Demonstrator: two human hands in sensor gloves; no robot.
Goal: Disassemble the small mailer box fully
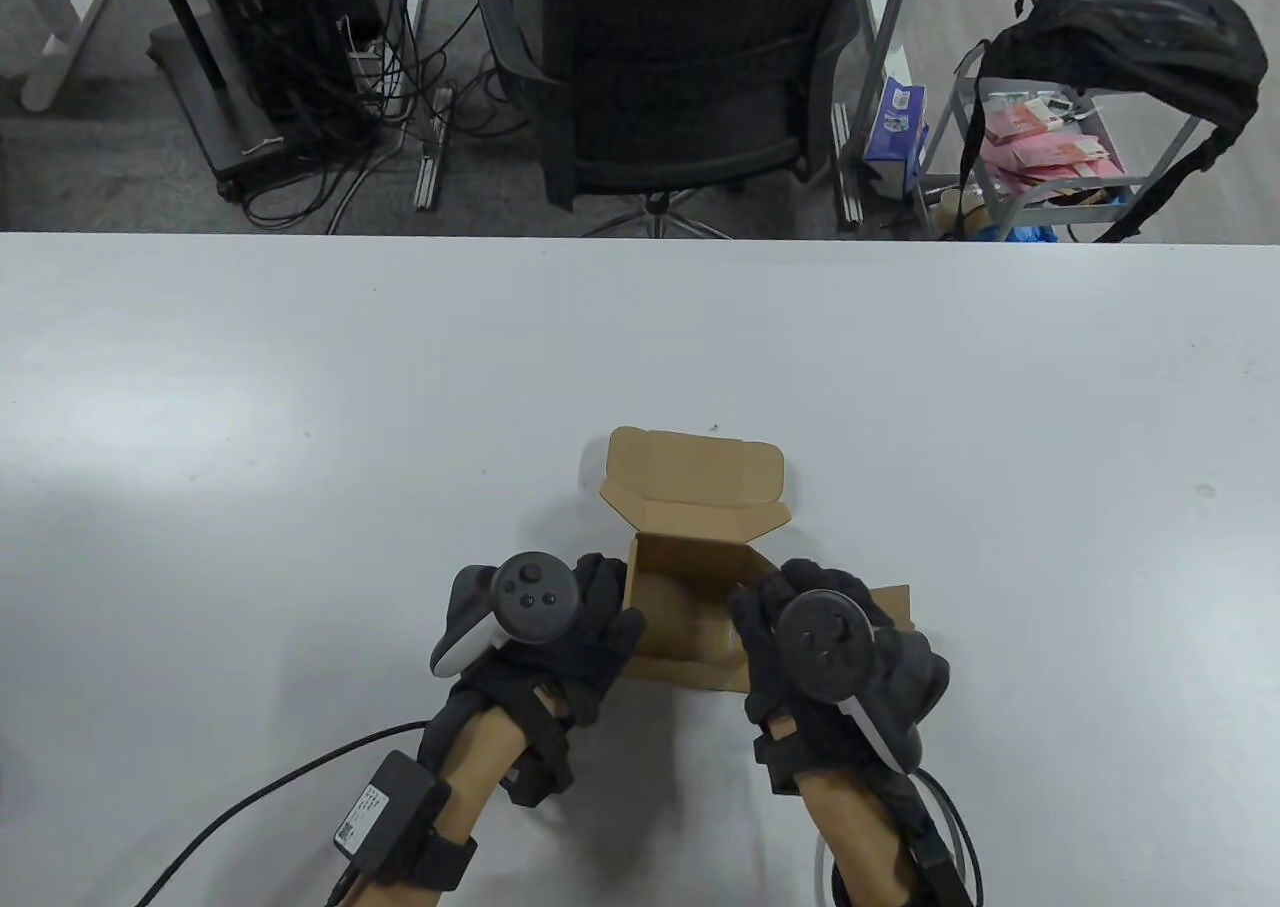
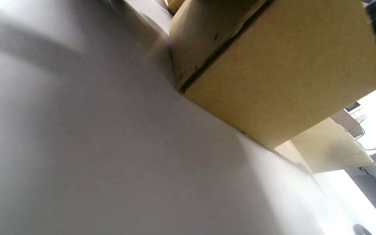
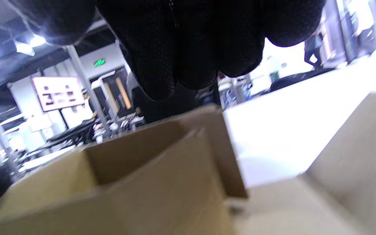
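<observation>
Small mailer box (image 1: pixel 690 587) on white desk (image 1: pixel 300 397), lid open beyond both hands, left hand (image 1: pixel 560 637) gripping its left wall, right hand (image 1: pixel 810 647) curled over its right wall, folded-out panel beneath right hand.

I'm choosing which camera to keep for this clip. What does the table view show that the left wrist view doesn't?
Only the table view shows both gloved hands, left hand and right hand, at the sides of the cardboard box, its lid open, plus the office chair. Only the left wrist view shows the box's outer wall meeting the table up close. Both show the box and the white table.
</observation>
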